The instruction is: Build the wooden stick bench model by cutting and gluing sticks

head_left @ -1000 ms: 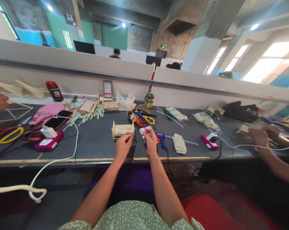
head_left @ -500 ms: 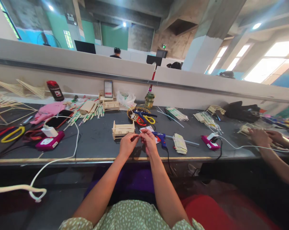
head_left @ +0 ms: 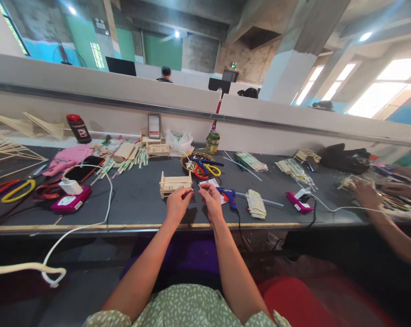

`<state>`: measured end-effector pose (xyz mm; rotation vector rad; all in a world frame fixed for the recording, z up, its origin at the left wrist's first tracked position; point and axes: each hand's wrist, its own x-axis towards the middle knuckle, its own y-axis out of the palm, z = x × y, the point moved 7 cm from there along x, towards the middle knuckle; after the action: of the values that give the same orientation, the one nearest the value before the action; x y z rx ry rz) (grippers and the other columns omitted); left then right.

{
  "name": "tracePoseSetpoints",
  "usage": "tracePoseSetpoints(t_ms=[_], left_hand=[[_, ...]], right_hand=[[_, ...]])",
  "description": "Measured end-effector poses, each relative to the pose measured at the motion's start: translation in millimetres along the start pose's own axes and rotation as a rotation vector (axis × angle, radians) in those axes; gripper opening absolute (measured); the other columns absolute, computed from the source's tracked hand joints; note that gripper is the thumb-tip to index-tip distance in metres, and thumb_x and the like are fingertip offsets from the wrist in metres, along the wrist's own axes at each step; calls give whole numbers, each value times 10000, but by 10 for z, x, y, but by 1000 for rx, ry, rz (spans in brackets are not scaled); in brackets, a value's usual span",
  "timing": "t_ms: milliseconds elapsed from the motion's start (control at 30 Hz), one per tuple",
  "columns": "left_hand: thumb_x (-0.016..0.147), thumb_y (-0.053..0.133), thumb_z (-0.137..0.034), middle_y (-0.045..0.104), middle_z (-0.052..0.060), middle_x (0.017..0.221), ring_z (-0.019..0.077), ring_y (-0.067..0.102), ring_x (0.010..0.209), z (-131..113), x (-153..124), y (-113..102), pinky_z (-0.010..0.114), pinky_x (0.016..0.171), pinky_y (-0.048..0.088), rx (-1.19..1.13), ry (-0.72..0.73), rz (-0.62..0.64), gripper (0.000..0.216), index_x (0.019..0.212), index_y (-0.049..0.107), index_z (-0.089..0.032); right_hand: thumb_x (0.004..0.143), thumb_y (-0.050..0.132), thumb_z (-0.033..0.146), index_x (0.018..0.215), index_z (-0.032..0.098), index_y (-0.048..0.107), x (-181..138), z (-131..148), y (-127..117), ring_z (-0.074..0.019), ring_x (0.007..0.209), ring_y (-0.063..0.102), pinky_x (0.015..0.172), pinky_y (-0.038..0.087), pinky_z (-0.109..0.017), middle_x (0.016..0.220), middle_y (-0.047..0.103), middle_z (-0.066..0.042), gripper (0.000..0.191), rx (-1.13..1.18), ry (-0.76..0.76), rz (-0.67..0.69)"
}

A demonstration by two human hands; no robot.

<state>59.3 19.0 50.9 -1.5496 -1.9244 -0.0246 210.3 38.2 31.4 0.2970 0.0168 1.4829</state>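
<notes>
My left hand [head_left: 178, 203] is closed in a pinch just in front of a small frame of thin wooden sticks [head_left: 174, 183]. Whatever lies between its fingertips is too small to make out. A short gap away, my right hand [head_left: 210, 200] is also pinched, and its fingertips hide anything they hold. Beside the right hand lies a blue glue gun [head_left: 228, 196] on a white and red paper, partly covered by that hand. Behind both hands stands a round basket [head_left: 188, 168] with scissors [head_left: 212, 170] and blue-handled pliers [head_left: 205, 161] on it.
A folded cloth [head_left: 256, 204] lies right of the glue gun. Purple power sockets [head_left: 71, 200] with white cables sit at left and right. Bundled sticks [head_left: 130, 156], a phone [head_left: 85, 169] and a bottle [head_left: 79, 129] occupy the left. A co-worker's hand [head_left: 365, 195] reaches in from the right.
My two hands have moved apart, from fingertips meeting to a small gap. The co-worker's hands at right have separated, and a hand at the far left edge has left view.
</notes>
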Motion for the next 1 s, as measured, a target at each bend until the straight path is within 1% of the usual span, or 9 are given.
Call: tracePoseSetpoints(t_ms=[133,200,333,467,633,700,833,1000], left_hand=[[843,633,-261,685,11,741,147,590,664,-8,35,-74,257,642,429,52,10,-73,116,810,725,-198],[838,637,-251,675,8,729,143,580,650,-10,57,-101,254,630,418,80,6,-108,108,806,724,-197],[838,637,-241,694,23,767,155,604,684,0,85,-116,268,660,434,119,4,-142,107,818,730,-193],[848,624,-243,724,28,820,165,643,740,43,89,-94,281,696,466,113,5,-147,117,842,737,-213],[842,632,-241,747,27,862,178,674,791,94,105,-66,309,753,500,128,-5,-153,112,853,743,-227],[841,635,-241,752,31,876,186,681,798,100,116,-66,316,758,503,137,-11,-157,112,858,744,-225],[834,643,-237,758,44,892,197,688,802,110,132,-64,317,753,503,143,-31,-156,111,864,748,-215],[834,645,-240,761,39,882,198,688,794,116,150,-53,315,746,495,167,-44,-144,108,849,749,-215]], right_hand=[[721,626,326,895,195,606,1,12,-11,-86,502,347,504,278,-220,574,435,86,219,-130,-100,-30],[731,588,306,893,193,608,-1,5,-5,-89,496,337,507,284,-223,561,401,92,199,-185,-126,-42],[728,549,278,936,180,611,-9,4,16,-99,532,386,543,334,-229,602,422,80,239,-268,-186,-64],[727,551,269,1025,178,597,-10,-44,23,-106,566,431,579,385,-231,630,436,76,315,-264,-213,-69],[730,573,261,1088,170,593,-8,-112,24,-121,649,508,645,447,-250,750,558,23,370,-235,-243,-71],[735,569,268,1074,171,604,-13,-133,33,-124,657,514,649,455,-254,774,573,10,354,-243,-238,-69],[750,558,291,1029,168,630,-40,-165,53,-123,640,500,635,449,-252,756,555,13,313,-263,-219,-66],[771,556,288,1038,164,639,-61,-204,55,-118,635,489,621,432,-245,751,532,20,307,-263,-213,-64]])
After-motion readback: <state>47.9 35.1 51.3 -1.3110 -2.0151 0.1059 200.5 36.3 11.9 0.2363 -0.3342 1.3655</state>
